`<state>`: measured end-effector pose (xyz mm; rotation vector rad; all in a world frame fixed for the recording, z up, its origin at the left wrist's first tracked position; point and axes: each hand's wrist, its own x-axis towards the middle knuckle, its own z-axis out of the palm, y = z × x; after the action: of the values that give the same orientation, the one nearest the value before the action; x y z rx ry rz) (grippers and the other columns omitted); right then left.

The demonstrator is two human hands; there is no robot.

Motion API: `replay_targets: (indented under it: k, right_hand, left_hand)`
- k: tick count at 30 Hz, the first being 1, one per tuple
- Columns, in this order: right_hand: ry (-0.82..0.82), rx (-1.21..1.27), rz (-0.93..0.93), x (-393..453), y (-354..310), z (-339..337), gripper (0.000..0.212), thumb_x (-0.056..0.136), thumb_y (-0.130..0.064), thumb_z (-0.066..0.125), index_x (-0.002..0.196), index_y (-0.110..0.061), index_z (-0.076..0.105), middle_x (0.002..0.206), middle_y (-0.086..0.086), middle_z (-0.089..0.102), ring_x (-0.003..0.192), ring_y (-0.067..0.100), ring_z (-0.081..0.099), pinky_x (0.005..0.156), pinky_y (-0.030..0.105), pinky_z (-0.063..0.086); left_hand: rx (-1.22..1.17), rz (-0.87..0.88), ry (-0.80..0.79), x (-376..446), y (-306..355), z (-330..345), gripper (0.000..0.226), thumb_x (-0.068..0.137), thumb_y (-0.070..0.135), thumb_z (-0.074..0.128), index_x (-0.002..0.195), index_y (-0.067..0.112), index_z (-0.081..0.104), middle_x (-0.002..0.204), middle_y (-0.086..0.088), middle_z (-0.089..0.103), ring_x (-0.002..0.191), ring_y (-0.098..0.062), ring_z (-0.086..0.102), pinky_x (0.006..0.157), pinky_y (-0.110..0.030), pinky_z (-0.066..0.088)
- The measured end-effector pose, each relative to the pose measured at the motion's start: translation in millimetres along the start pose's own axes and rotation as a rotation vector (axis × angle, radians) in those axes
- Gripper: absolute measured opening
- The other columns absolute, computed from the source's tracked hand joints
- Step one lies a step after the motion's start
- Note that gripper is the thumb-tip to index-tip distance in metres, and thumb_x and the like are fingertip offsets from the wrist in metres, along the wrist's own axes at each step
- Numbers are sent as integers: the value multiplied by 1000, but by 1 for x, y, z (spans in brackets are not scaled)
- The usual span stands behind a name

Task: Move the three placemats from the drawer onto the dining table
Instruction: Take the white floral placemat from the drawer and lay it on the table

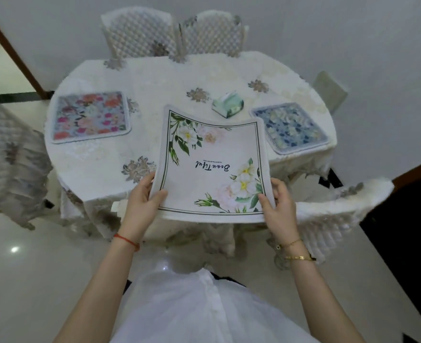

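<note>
A white placemat [209,154] printed with white flowers and the word "Beautiful" hangs over the near edge of the dining table [155,78]. My left hand [142,201] grips its near left corner, thumb on top. My right hand [278,206] grips the near right corner the same way. A red and pink floral placemat [90,117] lies flat on the table's left side. At the table's right edge lies a blue and white floral placemat [291,127].
A green tissue box [228,104] stands on the white tablecloth just beyond the held mat. Two lattice-backed chairs [140,33] stand at the far side, a covered chair [9,154] at the left, another chair [338,211] at the near right.
</note>
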<state>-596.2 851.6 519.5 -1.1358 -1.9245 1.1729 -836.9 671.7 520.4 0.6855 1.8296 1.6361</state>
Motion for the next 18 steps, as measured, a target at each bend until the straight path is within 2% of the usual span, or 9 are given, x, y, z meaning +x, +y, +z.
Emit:
replay_targets:
  k: [3, 5, 9, 12, 14, 16, 18]
  right_hand:
    - [-78, -10, -29, 56, 0, 3, 35, 91, -7, 59, 123, -15, 47, 106, -3, 65, 94, -6, 61, 74, 4, 46]
    - [-115, -37, -55, 88, 1, 9, 35, 91, -6, 59, 123, -12, 47, 101, -1, 65, 89, -7, 59, 70, 1, 43]
    - [-217, -21, -45, 144, 9, 28, 35, 93, -7, 56, 125, -12, 44, 105, 6, 67, 91, 8, 64, 70, 8, 49]
    - [-237, -59, -35, 181, 17, 49, 35, 92, -8, 57, 125, -13, 45, 100, 3, 68, 85, 0, 64, 66, 5, 46]
    - [-249, -110, -29, 205, 23, 64, 35, 92, -10, 59, 124, -14, 46, 98, 2, 69, 82, 5, 65, 65, 3, 45]
    - [-270, -141, -10, 227, 30, 81, 36, 91, -10, 60, 124, -13, 46, 99, 2, 68, 85, 14, 65, 70, 9, 47]
    - [-292, -170, 20, 245, 38, 99, 36, 90, -9, 60, 124, -11, 47, 107, 6, 67, 96, 18, 63, 84, 24, 49]
  left_hand:
    - [10, -23, 93, 32, 2, 14, 55, 89, -4, 57, 141, 8, 44, 141, -5, 51, 130, -13, 49, 112, -38, 38]
    - [26, -48, 143, 52, 2, 19, 55, 90, -2, 58, 141, 8, 43, 142, -5, 50, 132, -16, 47, 113, -39, 36]
    - [48, -99, 192, 96, -5, 25, 53, 90, 1, 58, 140, 11, 45, 139, -7, 54, 130, -19, 49, 112, -43, 38]
    - [58, -147, 229, 128, -15, 23, 53, 91, 2, 58, 141, 11, 44, 140, -7, 52, 131, -20, 48, 113, -42, 36]
    - [77, -159, 242, 150, -24, 21, 52, 90, 1, 58, 140, 10, 45, 139, -8, 53, 130, -21, 49, 112, -44, 37]
    - [99, -174, 237, 171, -34, 19, 51, 89, -1, 56, 138, 8, 46, 137, -10, 55, 128, -23, 51, 111, -46, 39]
    - [95, -202, 243, 188, -40, 19, 51, 89, -2, 55, 138, 7, 46, 138, -10, 54, 128, -23, 51, 111, -45, 38]
